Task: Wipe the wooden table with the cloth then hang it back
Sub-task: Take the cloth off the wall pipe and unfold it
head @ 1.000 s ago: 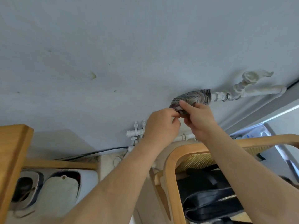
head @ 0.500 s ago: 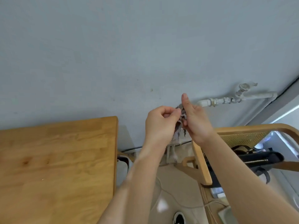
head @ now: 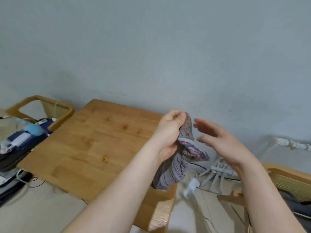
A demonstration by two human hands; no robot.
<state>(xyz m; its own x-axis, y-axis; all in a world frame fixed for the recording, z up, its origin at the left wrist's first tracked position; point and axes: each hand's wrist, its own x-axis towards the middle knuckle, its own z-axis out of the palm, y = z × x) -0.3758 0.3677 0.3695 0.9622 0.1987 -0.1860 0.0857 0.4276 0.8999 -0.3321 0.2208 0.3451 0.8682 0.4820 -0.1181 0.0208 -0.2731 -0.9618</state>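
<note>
Your left hand (head: 168, 132) has its fingers curled tight around the striped grey-and-pink cloth (head: 178, 158), which hangs over the right edge of the light wooden table (head: 94, 145). Your right hand (head: 220, 142) is spread, just beside the cloth.

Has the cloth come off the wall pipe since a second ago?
Yes. The cloth now hangs from the left hand, away from the white pipe and beside the wooden table. The right hand is open, off it.

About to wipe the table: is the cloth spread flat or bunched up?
Bunched. The cloth hangs crumpled from the left hand, which grips its top; the right hand is open beside it.
</note>
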